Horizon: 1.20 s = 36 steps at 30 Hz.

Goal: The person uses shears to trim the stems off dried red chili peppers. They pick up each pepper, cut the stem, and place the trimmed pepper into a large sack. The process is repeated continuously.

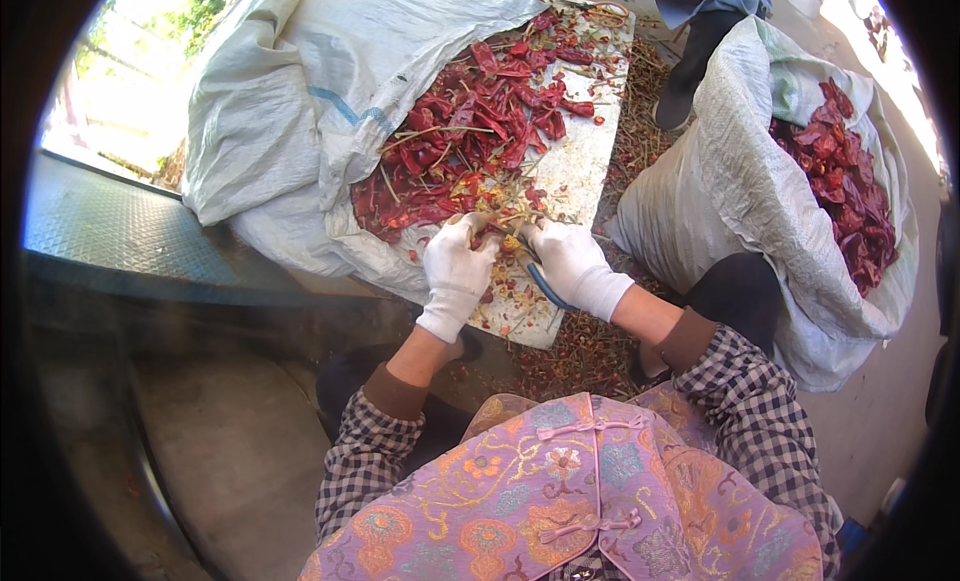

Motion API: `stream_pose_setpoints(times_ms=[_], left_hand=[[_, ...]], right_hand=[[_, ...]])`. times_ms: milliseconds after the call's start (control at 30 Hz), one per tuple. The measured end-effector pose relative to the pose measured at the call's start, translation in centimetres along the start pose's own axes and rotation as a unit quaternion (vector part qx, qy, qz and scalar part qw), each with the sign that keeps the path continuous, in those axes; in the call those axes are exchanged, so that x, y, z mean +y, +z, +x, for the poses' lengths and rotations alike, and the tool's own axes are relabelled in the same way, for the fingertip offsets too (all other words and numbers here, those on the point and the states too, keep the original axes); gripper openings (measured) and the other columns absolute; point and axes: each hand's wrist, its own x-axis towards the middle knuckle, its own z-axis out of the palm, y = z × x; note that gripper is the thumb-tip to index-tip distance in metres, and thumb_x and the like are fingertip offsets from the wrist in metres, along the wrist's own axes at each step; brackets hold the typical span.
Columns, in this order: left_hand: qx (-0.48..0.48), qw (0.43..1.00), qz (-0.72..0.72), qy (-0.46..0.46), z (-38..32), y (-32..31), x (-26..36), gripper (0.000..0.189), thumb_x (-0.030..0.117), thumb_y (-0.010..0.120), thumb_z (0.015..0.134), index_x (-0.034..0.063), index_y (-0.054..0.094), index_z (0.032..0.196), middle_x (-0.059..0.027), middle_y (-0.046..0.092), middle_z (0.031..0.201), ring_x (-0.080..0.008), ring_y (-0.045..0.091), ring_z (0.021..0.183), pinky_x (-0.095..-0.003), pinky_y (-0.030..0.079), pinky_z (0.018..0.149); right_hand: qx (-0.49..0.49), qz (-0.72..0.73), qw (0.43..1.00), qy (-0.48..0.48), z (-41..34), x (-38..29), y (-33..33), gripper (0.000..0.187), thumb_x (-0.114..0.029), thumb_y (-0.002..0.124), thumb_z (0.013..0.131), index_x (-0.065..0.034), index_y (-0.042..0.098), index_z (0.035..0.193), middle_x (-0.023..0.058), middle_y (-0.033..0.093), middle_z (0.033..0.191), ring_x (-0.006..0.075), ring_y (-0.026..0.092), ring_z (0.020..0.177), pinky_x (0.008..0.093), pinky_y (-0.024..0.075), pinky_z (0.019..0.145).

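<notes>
Both hands wear white knit gloves and meet over a pale board [589, 153] strewn with stems and seeds. My left hand [459, 266] pinches a dried red chili pepper, seen only in part between the fingertips. In my right hand [571, 258] is a cutting tool with a blue handle [550, 287], its jaws mostly hidden by the fingers and the chili. Just beyond the hands, a heap of dried red chili peppers [465, 138] spills from the mouth of a white woven sack [277, 123] lying on its side.
An upright white woven sack [697, 183] holding dried red chilies [844, 191] stands at the right. Chili stems and scraps [577, 356] litter the floor. Another person's dark shoe and leg [690, 78] are at the top right. A blue metal ledge [127, 228] lies at the left.
</notes>
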Motion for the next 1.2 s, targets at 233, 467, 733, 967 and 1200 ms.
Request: stream_pose_setpoints(times_ms=[233, 467, 733, 967, 1200], left_hand=[[0.019, 1.000, -0.010, -0.017, -0.4, 0.5, -0.6, 0.022, 0.010, 0.078, 0.083, -0.0024, 0.074, 0.101, -0.0152, 0.076, 0.092, -0.0262, 0.074, 0.087, -0.0349, 0.056, 0.082], [0.030, 0.989, -0.062, -0.133, 2.6, -2.9, -1.1, 0.027, 0.013, 0.077, 0.089, 0.0003, 0.075, 0.112, -0.0132, 0.077, 0.099, -0.0218, 0.073, 0.087, -0.0336, 0.056, 0.084], [-0.131, 0.980, 0.135, -0.070, 2.8, -3.7, -4.1, 0.026, 0.018, 0.069, 0.086, 0.0104, 0.071, 0.110, -0.0194, 0.074, 0.106, -0.0379, 0.071, 0.099, -0.0465, 0.056, 0.090], [-0.253, 0.922, 0.293, 0.024, 1.1, 0.1, -2.9, 0.031, 0.024, 0.073, 0.089, 0.0163, 0.067, 0.118, -0.0111, 0.068, 0.112, -0.0342, 0.072, 0.098, -0.0476, 0.057, 0.083], [-0.230, 0.929, 0.291, 0.006, 1.4, 1.3, -2.6, 0.025, 0.028, 0.072, 0.090, 0.0121, 0.066, 0.108, -0.0147, 0.067, 0.111, -0.0359, 0.073, 0.093, -0.0495, 0.058, 0.080]], right_hand=[[-0.010, 0.041, 0.999, 0.004, -0.1, -0.1, 0.5, 0.028, -0.029, 0.061, 0.097, -0.0043, 0.070, 0.107, 0.0230, 0.072, 0.085, 0.0402, 0.072, 0.082, 0.0508, 0.0566, 0.077], [-0.056, 0.172, 0.982, 0.055, 1.1, -0.2, 0.0, 0.036, -0.034, 0.059, 0.100, -0.0004, 0.069, 0.105, 0.0227, 0.073, 0.083, 0.0388, 0.073, 0.076, 0.0489, 0.0579, 0.073], [-0.012, 0.354, 0.932, 0.079, 1.5, 1.4, -1.2, 0.044, -0.032, 0.060, 0.100, -0.0012, 0.060, 0.131, 0.0132, 0.069, 0.098, 0.0206, 0.067, 0.096, 0.0347, 0.0519, 0.090], [0.077, 0.323, 0.934, 0.131, 1.7, 2.5, 0.0, 0.041, -0.033, 0.064, 0.096, -0.0039, 0.065, 0.125, 0.0186, 0.072, 0.099, 0.0271, 0.071, 0.095, 0.0371, 0.0538, 0.089], [0.060, 0.266, 0.958, 0.088, 0.9, 1.5, -0.8, 0.053, -0.030, 0.069, 0.093, -0.0042, 0.060, 0.138, 0.0244, 0.070, 0.122, 0.0369, 0.068, 0.114, 0.0421, 0.0522, 0.100]])
